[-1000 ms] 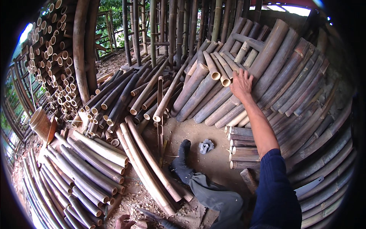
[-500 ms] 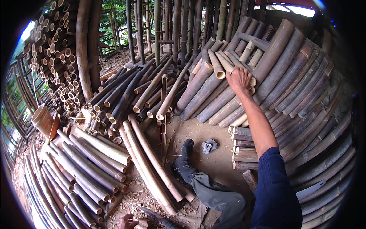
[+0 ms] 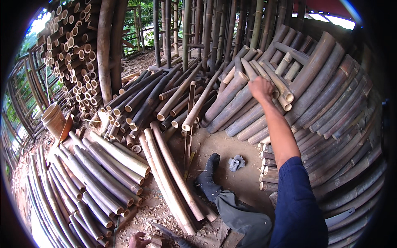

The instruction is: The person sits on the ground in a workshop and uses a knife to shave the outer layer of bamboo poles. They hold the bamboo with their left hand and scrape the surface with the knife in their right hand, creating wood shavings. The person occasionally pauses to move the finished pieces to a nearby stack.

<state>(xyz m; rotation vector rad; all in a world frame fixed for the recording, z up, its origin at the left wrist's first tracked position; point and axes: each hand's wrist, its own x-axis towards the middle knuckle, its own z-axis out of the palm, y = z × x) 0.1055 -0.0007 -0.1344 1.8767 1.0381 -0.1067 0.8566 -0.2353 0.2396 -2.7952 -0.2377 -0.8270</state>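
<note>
Closed around a pale bamboo pole (image 3: 278,84), the right hand (image 3: 260,88) reaches up at about one o'clock, arm outstretched in a blue sleeve (image 3: 298,202). That pole lies on top of a slanting heap of darker bamboo (image 3: 326,99) filling the two-to-four o'clock side. Only part of the left hand (image 3: 138,239) shows at the lower edge near seven o'clock; whether it holds anything I cannot tell. A dark boot (image 3: 208,177) rests on bare ground near six o'clock, with a grey rag (image 3: 236,162) just beside it. Pale poles (image 3: 103,165) lie at eight o'clock.
</note>
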